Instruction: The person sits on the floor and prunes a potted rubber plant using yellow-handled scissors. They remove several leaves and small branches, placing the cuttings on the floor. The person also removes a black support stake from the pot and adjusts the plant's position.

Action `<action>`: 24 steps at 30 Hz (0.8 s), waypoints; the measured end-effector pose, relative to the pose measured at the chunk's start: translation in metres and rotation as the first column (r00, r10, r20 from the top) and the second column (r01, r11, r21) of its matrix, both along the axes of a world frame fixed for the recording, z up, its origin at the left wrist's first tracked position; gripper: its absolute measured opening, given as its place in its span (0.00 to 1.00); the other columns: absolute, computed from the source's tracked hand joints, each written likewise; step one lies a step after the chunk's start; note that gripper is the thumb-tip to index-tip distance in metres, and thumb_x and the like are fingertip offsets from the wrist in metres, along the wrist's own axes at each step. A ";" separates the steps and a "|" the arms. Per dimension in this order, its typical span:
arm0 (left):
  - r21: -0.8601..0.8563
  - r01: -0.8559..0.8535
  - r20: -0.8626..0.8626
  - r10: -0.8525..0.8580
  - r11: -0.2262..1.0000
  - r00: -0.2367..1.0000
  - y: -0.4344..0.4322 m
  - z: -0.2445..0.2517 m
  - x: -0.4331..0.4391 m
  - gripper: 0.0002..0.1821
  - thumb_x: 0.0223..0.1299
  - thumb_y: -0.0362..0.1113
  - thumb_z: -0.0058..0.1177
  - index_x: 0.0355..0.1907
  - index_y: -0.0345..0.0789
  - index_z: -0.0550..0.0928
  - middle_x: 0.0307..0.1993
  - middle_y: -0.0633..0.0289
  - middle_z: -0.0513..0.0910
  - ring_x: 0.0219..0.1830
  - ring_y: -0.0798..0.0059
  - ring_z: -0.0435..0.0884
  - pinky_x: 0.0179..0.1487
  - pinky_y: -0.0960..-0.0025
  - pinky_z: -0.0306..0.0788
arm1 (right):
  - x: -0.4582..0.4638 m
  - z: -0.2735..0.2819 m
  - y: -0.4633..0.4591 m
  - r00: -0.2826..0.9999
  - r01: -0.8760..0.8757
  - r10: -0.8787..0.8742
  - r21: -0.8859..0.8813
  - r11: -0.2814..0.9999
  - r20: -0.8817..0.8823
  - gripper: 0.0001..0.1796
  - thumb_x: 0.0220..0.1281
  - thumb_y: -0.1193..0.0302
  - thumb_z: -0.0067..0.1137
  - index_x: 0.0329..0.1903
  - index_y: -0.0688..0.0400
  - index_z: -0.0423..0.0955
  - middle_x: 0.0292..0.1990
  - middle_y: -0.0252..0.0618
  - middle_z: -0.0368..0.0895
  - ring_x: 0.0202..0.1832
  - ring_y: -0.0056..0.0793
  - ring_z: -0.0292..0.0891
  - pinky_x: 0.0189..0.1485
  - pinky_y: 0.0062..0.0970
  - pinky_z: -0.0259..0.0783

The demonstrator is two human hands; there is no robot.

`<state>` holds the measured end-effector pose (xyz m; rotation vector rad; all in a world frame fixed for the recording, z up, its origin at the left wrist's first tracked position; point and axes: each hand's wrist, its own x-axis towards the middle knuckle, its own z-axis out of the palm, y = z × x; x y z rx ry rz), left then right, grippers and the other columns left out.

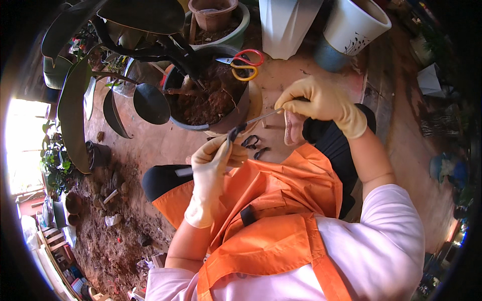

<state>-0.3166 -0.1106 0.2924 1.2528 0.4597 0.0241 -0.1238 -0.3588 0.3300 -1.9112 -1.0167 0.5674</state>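
Note:
My left hand (216, 161), in a cream rubber glove, pinches a dark strip (234, 132) above my lap. From it a thin pale strand (263, 116) runs up to the fingertips of my gloved right hand (314, 99), which grip its end. Whether strip and strand are one piece I cannot tell. Ahead stands a dark plastic pot (241, 113) with reddish soil (211, 101) and a thick-stemmed plant with large dark leaves (151, 103). Scissors (246, 64) with one red and one yellow handle rest at the pot's far right edge. Dark curled scraps (251, 142) lie on the floor below my hands.
A white faceted planter (288, 26) and a white-and-blue pot (352, 30) stand at the back. A green pot (241, 28) holding a smaller brown pot (214, 17) is behind the plant. Loose soil (109, 248) and a small black pot (98, 154) lie left.

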 end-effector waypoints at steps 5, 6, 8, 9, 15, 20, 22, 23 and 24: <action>0.058 0.017 0.047 -0.019 0.998 0.999 -0.042 0.002 0.021 0.12 0.76 0.33 0.52 0.48 0.27 0.85 0.35 0.56 0.89 0.31 0.74 0.86 0.37 0.74 0.79 | -0.047 -0.040 -0.012 0.905 0.385 -0.357 0.090 0.919 -0.231 0.08 0.73 0.70 0.60 0.44 0.62 0.82 0.31 0.34 0.87 0.26 0.19 0.81 0.29 0.20 0.75; -0.003 0.004 0.057 -0.004 1.000 0.998 -0.053 0.000 0.027 0.12 0.76 0.34 0.51 0.46 0.27 0.85 0.33 0.57 0.88 0.32 0.75 0.86 0.38 0.74 0.79 | -0.059 -0.047 -0.013 0.898 0.422 -0.391 0.143 0.895 -0.200 0.08 0.74 0.70 0.60 0.44 0.62 0.82 0.29 0.33 0.86 0.24 0.17 0.80 0.27 0.19 0.73; -0.050 0.032 0.136 -0.025 0.998 0.990 -0.069 -0.004 0.036 0.12 0.76 0.34 0.52 0.43 0.26 0.85 0.32 0.58 0.88 0.29 0.77 0.85 0.35 0.74 0.78 | -0.081 -0.057 -0.012 0.857 0.500 -0.516 0.253 0.829 -0.002 0.08 0.74 0.71 0.60 0.44 0.63 0.82 0.26 0.33 0.84 0.22 0.15 0.77 0.25 0.19 0.71; -0.083 0.042 0.151 -0.029 0.996 0.988 -0.075 -0.005 0.042 0.12 0.76 0.34 0.52 0.42 0.26 0.85 0.31 0.58 0.88 0.28 0.77 0.84 0.35 0.75 0.78 | -0.090 -0.059 -0.011 0.795 0.552 -0.597 0.280 0.786 0.109 0.07 0.73 0.71 0.60 0.43 0.63 0.82 0.24 0.33 0.82 0.21 0.14 0.76 0.25 0.19 0.70; -0.171 0.249 0.120 -0.231 0.953 0.966 -0.100 -0.001 0.049 0.10 0.75 0.34 0.53 0.43 0.30 0.85 0.33 0.63 0.87 0.29 0.82 0.82 0.36 0.77 0.76 | -0.096 -0.048 -0.012 0.607 0.738 -0.794 0.361 0.569 0.011 0.07 0.73 0.75 0.57 0.43 0.66 0.81 0.22 0.36 0.78 0.21 0.17 0.73 0.26 0.18 0.69; -0.283 0.203 0.168 -0.160 0.938 0.973 -0.078 -0.003 0.061 0.13 0.71 0.35 0.45 0.44 0.29 0.81 0.38 0.52 0.87 0.34 0.68 0.86 0.39 0.67 0.81 | -0.083 -0.032 -0.048 0.814 0.547 -0.457 0.207 0.811 -0.359 0.11 0.75 0.76 0.53 0.53 0.65 0.79 0.29 0.35 0.83 0.31 0.20 0.82 0.33 0.19 0.74; -0.283 0.194 0.195 -0.142 0.939 0.971 -0.069 -0.007 0.065 0.16 0.66 0.36 0.39 0.41 0.28 0.79 0.39 0.46 0.86 0.35 0.59 0.86 0.41 0.61 0.82 | -0.082 -0.026 -0.051 0.740 0.473 -0.241 0.230 0.851 -0.628 0.14 0.78 0.72 0.50 0.59 0.62 0.78 0.30 0.34 0.82 0.29 0.21 0.79 0.33 0.19 0.73; -0.270 0.197 0.184 -0.150 0.943 0.971 -0.066 -0.009 0.066 0.16 0.66 0.36 0.39 0.41 0.28 0.79 0.38 0.46 0.86 0.35 0.59 0.86 0.42 0.61 0.82 | -0.081 -0.023 -0.049 0.745 0.405 -0.128 0.291 0.866 -0.655 0.15 0.78 0.70 0.50 0.58 0.64 0.78 0.29 0.34 0.82 0.28 0.21 0.78 0.33 0.19 0.72; -0.256 0.199 0.175 -0.157 0.946 0.972 -0.065 -0.010 0.067 0.15 0.67 0.36 0.39 0.41 0.28 0.79 0.38 0.47 0.86 0.35 0.59 0.86 0.42 0.61 0.82 | -0.080 -0.018 -0.046 0.741 0.337 -0.012 0.356 0.871 -0.671 0.17 0.79 0.67 0.49 0.57 0.66 0.79 0.28 0.35 0.81 0.26 0.20 0.76 0.33 0.19 0.72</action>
